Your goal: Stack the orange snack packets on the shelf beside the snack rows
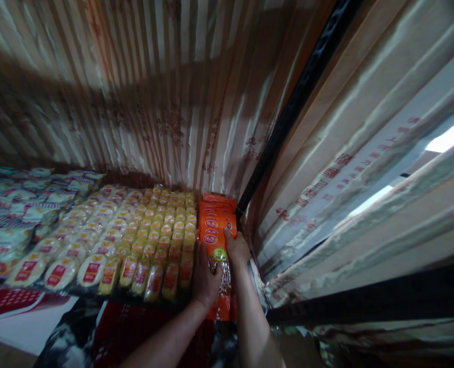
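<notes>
Both my hands rest on a row of orange snack packets [216, 223] at the right end of a shop shelf. My left hand [206, 280] presses its fingers against the left side and front of the nearest orange packet. My right hand [236, 249] lies on top of the packets by the shelf's right edge, fingers curled over them. To the left of the orange row stand several rows of yellow and red packets [156, 240], then white and red ones [77, 245].
A black metal shelf upright [288, 117] rises just right of the orange row. Striped cardboard [146, 87] lines the back of the shelf. Wrapped cartons [364, 184] fill the right side. Blue and white packets [16, 204] lie far left. A red crate [142, 332] sits below.
</notes>
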`<state>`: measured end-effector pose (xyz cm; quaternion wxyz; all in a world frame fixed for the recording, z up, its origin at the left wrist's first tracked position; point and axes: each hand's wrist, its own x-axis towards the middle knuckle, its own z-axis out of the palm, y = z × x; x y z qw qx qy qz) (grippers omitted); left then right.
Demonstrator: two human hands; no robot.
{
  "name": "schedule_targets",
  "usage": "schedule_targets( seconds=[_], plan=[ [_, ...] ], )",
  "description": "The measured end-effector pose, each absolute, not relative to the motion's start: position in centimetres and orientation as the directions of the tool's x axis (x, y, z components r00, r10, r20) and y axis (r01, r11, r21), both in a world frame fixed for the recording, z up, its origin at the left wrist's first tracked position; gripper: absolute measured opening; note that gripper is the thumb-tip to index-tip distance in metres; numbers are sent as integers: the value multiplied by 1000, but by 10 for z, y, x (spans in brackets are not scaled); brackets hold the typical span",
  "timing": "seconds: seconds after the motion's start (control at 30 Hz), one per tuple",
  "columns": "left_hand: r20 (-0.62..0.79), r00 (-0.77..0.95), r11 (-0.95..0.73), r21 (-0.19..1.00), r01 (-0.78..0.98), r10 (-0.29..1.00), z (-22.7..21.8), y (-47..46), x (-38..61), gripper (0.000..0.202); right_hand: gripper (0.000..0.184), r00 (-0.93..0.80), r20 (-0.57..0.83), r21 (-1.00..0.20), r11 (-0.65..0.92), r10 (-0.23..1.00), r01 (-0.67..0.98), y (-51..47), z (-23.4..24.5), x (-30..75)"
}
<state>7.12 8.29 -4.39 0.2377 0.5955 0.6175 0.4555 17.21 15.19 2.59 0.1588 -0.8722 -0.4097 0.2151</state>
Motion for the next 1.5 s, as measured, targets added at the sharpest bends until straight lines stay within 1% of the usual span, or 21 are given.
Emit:
schedule_targets(
  seconds=[0.07, 0.17, 0.27, 0.5, 0.73, 1.0, 1.23, 1.37, 1.5],
  plan=[
    [268, -173, -139, 836, 531, 948, -47, 83, 71, 63, 59, 569, -229, -456, -604, 790, 654, 150, 26, 173],
    [291, -169, -156, 822, 548, 942, -50, 83, 71, 62, 54, 543, -191, -491, -559, 818, 668, 148, 23, 176],
    [322, -169, -180, 813, 554, 931, -52, 83, 71, 61, 52, 534, -182, -502, -545, 826, 672, 147, 21, 177],
    [319, -177, -162, 796, 583, 931, -51, 83, 71, 61, 58, 560, -204, -455, -584, 803, 672, 150, 24, 173],
    [320, -158, -172, 791, 587, 934, -51, 82, 71, 59, 54, 546, -207, -443, -576, 811, 687, 151, 23, 175],
    [336, -147, -195, 792, 579, 930, -50, 82, 72, 58, 54, 556, -200, -446, -580, 807, 681, 149, 23, 176],
    [314, -135, -179, 790, 586, 940, -48, 81, 69, 59, 60, 575, -205, -414, -602, 792, 682, 149, 24, 171],
    [328, -132, -188, 778, 599, 936, -50, 81, 69, 58, 58, 574, -181, -427, -589, 799, 686, 147, 24, 171],
    [348, -135, -196, 761, 618, 928, -51, 82, 70, 57, 61, 530, -227, -454, -571, 817, 684, 147, 30, 174]
  ],
)
